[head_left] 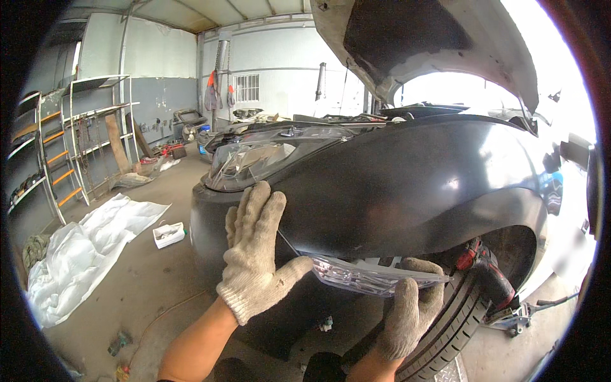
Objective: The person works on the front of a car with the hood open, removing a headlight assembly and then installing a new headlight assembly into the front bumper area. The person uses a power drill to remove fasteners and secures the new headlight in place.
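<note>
A clear, chrome-lined car lamp [356,277] lies along the lower edge of a black front fender [407,184]. My right hand [410,312], in a knitted work glove, grips its right end between thumb and fingers. My left hand [258,261], also gloved, is spread against the black bumper corner [207,219], fingers pointing up. Its thumb reaches to the lamp's left end. Just above those fingertips is the headlight [254,162]. To the right, a red and black cordless power tool [490,270] rests at the tire [439,337] in the wheel arch.
Overhead the car's hood [439,38] is raised. A jack-like metal tool [519,318] sits on the floor beside the wheel. Farther left are a white plastic sheet [89,254], a small white box [168,237] and metal shelving [102,137] along the wall.
</note>
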Motion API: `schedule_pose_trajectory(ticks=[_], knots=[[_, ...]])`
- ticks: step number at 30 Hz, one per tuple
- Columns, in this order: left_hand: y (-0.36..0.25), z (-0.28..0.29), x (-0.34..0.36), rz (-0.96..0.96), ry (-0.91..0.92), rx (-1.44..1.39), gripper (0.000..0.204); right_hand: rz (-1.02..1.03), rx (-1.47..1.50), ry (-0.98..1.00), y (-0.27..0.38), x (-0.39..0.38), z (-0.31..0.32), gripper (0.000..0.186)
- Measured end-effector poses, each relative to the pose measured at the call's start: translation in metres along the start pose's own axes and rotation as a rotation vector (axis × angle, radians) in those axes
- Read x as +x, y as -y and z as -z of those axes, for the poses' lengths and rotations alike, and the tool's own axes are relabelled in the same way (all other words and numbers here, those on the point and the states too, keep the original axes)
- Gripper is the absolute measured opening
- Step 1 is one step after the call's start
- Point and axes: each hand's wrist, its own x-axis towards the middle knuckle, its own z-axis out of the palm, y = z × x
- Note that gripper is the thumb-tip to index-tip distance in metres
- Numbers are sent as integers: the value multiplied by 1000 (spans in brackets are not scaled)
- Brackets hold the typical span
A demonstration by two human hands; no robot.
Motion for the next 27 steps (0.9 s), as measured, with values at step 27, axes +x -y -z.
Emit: schedule_pose_trajectory(ticks=[27], knots=[[11,1,-5,27,110,-47,111,292,-138,393,7,6,23,32]])
